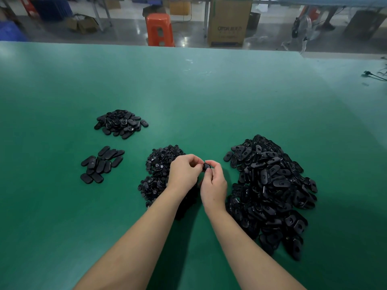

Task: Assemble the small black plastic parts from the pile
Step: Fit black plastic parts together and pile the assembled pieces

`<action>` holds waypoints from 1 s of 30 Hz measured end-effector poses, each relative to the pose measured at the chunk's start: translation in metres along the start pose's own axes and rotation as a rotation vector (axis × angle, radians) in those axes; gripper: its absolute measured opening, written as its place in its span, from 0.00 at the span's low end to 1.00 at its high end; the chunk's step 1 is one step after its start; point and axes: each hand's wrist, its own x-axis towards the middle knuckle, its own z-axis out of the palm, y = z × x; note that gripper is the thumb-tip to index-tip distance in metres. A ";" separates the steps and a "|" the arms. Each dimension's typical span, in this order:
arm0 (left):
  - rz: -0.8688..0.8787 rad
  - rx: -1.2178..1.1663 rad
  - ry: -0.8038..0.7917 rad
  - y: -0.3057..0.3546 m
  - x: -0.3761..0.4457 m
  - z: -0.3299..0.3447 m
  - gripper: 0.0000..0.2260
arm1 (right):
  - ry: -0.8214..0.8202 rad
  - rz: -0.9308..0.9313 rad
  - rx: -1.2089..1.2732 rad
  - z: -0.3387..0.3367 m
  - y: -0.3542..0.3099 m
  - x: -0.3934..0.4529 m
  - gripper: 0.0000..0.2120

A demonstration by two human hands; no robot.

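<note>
Both hands meet above the green table [188,91]. My right hand [213,185] pinches a small black plastic part [207,166] between thumb and fingers. My left hand [183,171] has its fingers curled at the same part, touching it from the left. A large pile of oval black parts [272,189] lies to the right of my hands. A pile of small round black parts [161,162] lies under and behind my left hand. Two smaller heaps of oval parts, one far [121,123] and one nearer [100,164], lie on the left.
A black cable [373,74] lies at the table's far right edge. Beyond the table's far edge stand an orange stool [160,29] and a cardboard box [229,20] on the floor.
</note>
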 end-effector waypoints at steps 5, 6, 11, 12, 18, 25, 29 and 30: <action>0.023 0.010 0.026 0.001 -0.002 0.003 0.05 | 0.005 0.006 0.002 0.000 0.001 0.001 0.09; 0.028 0.005 0.034 0.000 -0.003 0.004 0.05 | 0.006 0.008 0.006 0.000 0.001 0.002 0.09; 0.010 -0.016 0.054 -0.001 -0.001 0.007 0.03 | 0.001 0.021 0.029 0.000 0.001 0.002 0.10; -0.008 -0.051 0.048 -0.002 0.000 0.007 0.03 | 0.003 0.023 0.040 0.000 0.001 0.002 0.10; -0.097 -0.242 -0.030 -0.009 0.005 0.004 0.07 | 0.011 0.024 0.045 0.001 0.001 0.002 0.14; -0.091 -0.280 -0.065 -0.014 0.005 -0.001 0.06 | -0.002 -0.014 0.004 0.001 0.003 0.003 0.08; -0.091 -0.287 -0.086 -0.012 0.002 -0.001 0.05 | -0.008 0.000 0.003 0.001 0.003 0.004 0.09; -0.090 -0.289 -0.087 -0.012 0.002 -0.001 0.05 | -0.006 0.001 0.001 0.001 0.003 0.004 0.09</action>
